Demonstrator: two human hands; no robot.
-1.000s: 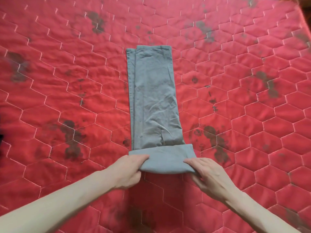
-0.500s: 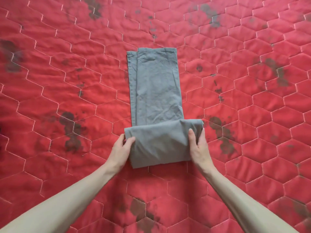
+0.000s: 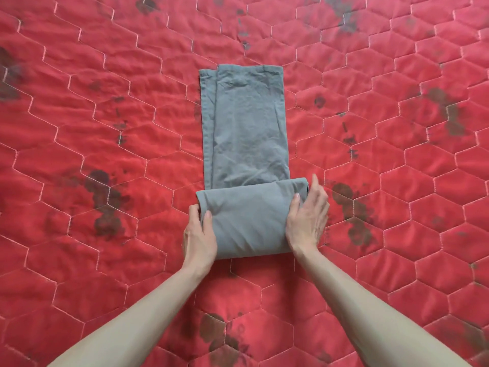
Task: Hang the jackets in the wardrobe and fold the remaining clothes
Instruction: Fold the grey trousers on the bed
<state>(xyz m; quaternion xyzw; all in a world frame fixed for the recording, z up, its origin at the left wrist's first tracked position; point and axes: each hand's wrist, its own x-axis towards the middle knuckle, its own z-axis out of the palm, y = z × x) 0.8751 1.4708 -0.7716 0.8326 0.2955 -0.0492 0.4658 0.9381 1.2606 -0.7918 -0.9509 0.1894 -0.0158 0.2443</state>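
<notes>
Left hand [image 3: 199,234] pinches the near fold's left edge of the grey garment [image 3: 246,144], which lies mid-quilt [image 3: 79,128]; right hand [image 3: 308,215] grips the right edge, thumb on top. I'd keep both sides level while rolling forward so it doesn't skew.

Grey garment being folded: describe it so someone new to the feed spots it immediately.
A red quilt with hexagon stitching and dark blotches fills the view. At its centre lies the grey garment, a long narrow strip running away from the person. Its near end is folded over into a thick band, held between the left hand and right hand.
</notes>
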